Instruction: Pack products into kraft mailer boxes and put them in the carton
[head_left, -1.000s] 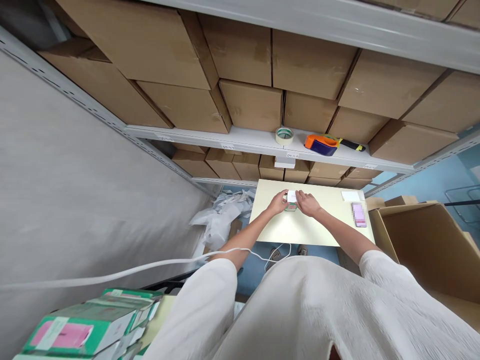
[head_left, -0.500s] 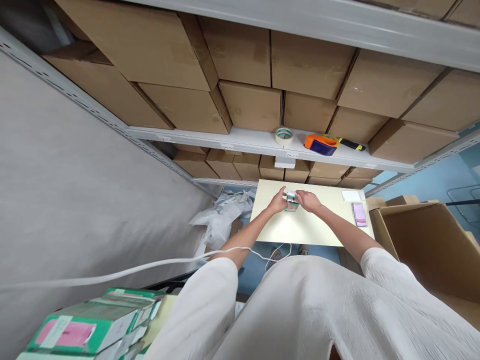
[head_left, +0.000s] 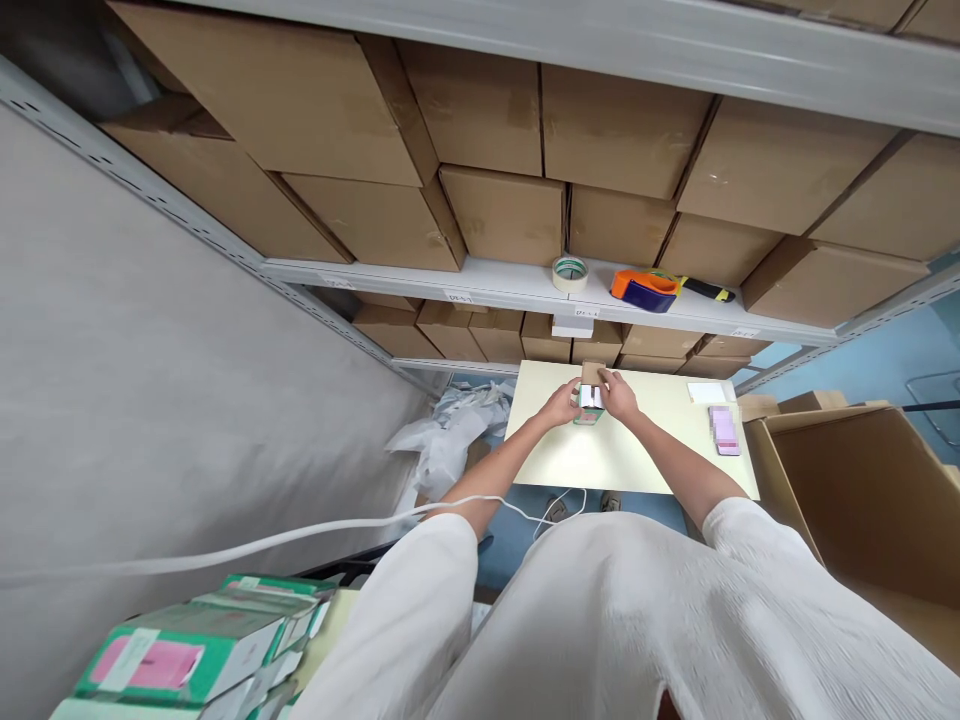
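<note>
A small green-and-pink box (head_left: pixel 589 416) stands over the pale tabletop (head_left: pixel 555 455), its brown lid flap (head_left: pixel 593 373) raised at the back. White contents (head_left: pixel 592 396) with a dark gap between them show at its open top. My left hand (head_left: pixel 561 404) grips the box by its left side, thumb and fingers around the edge. On the other side, my right hand (head_left: pixel 619 396) has its fingers closed at the right edge of the flap and box. The exact fingertip contact is too small to make out.
A phone (head_left: pixel 724 430) and a white card (head_left: pixel 706 393) lie at the table's right. Tape (head_left: pixel 570 274) and an orange-blue dispenser (head_left: pixel 645 289) sit on the shelf ahead. Green boxes (head_left: pixel 165 660) are stacked lower left; a large open carton (head_left: pixel 862 500) stands right. A white cable (head_left: pixel 300 530) crosses left.
The box's lid flap now stands raised, showing its brown inside and the white contents. My right hand has shifted slightly up, beside the flap, while my left hand keeps its grip.
</note>
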